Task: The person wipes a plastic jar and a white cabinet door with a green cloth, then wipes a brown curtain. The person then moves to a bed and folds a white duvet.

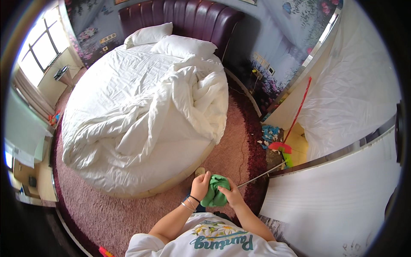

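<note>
Between my two hands, in front of my shirt, is a bunched green cloth [215, 192]. My left hand [199, 186] grips its left side, with a dark band and silver bangles on the wrist. On the cloth's right side, my right hand [231, 194] holds on with the thumb laid over the fabric. Folds hide the cloth's full shape. Beyond the hands stands a round bed [106, 83], with a rumpled white duvet [160, 106] heaped across it. Two white pillows, a left one [149, 34] and a right one [186, 46], lie by the purple padded headboard [179, 16].
Pink carpet [106, 205] with a dark border surrounds the bed. At right, a red-handled broom [297, 110] and a green-headed tool [287, 159] stand near blue and white litter [269, 133]. A white panel [321, 192] stands close on my right. A thin cable [242, 157] crosses the carpet.
</note>
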Action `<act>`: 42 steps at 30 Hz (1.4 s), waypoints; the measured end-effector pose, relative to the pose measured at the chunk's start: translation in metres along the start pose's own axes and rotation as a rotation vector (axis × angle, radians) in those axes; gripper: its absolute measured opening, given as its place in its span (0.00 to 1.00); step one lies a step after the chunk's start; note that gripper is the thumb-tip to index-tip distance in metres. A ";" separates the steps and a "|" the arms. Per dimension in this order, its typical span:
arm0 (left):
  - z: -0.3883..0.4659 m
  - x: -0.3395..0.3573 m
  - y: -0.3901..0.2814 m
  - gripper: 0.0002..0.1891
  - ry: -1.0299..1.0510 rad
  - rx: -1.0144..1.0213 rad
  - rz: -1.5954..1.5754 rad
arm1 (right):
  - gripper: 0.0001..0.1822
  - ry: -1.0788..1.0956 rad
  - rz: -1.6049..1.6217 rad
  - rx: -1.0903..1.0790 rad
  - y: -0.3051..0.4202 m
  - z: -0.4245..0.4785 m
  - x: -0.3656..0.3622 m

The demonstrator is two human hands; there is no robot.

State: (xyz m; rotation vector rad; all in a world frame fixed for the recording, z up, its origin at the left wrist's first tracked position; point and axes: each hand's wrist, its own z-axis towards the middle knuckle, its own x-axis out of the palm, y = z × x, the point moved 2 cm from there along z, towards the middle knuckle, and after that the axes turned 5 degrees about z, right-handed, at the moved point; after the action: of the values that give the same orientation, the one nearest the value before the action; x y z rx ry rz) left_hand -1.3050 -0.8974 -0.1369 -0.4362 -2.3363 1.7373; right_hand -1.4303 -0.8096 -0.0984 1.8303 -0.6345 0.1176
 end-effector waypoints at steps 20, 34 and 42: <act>0.415 0.144 -0.152 0.08 0.225 0.074 -0.025 | 0.15 -0.169 -0.080 -0.109 0.215 0.379 -0.112; 0.668 0.287 -0.279 0.19 0.118 0.116 0.611 | 0.13 0.037 -0.906 -0.562 0.456 0.690 -0.248; 0.792 0.272 -0.319 0.14 -0.179 0.136 0.234 | 0.08 0.098 -0.639 -0.372 0.520 0.836 -0.240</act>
State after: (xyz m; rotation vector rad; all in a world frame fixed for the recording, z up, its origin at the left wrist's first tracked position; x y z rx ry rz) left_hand -1.8575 -1.5994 -0.0673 -0.5718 -2.3444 2.1085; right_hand -2.0719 -1.5927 -0.0448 1.5703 0.0215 -0.3163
